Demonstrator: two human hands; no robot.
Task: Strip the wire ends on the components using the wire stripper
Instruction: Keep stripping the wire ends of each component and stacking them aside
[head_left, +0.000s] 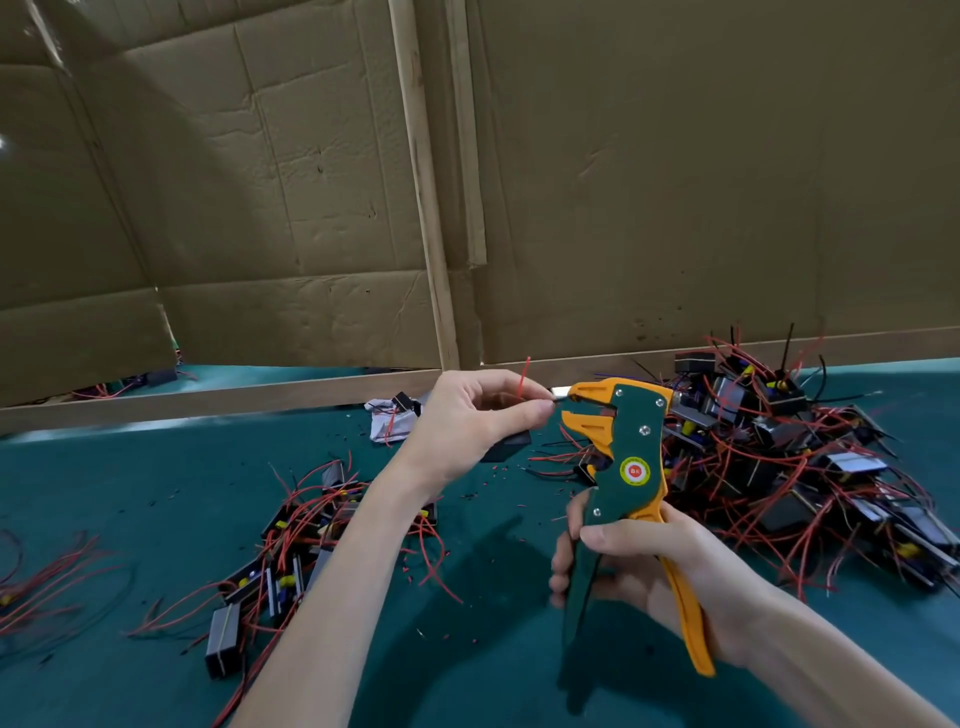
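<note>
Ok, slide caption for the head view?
Left hand feeds a wire end into the wire stripper, gripped by the right hand.

Wire stripper (636, 452) was dark green with orange jaws and handle (691, 618), plus a round red-and-yellow sticker (635, 471). Table cover (130, 499) was teal, cardboard wall (675, 182) brown. Component pile (779, 467) carried red and black wires (737, 447).

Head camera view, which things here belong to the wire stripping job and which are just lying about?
In the job: wire stripper gripped by right hand; component held by left hand, its wire at the stripper's mouth; right component pile; left component pile.
Lying about: crumpled white paper; cardboard sheets; insulation scraps on the green mat.
</note>
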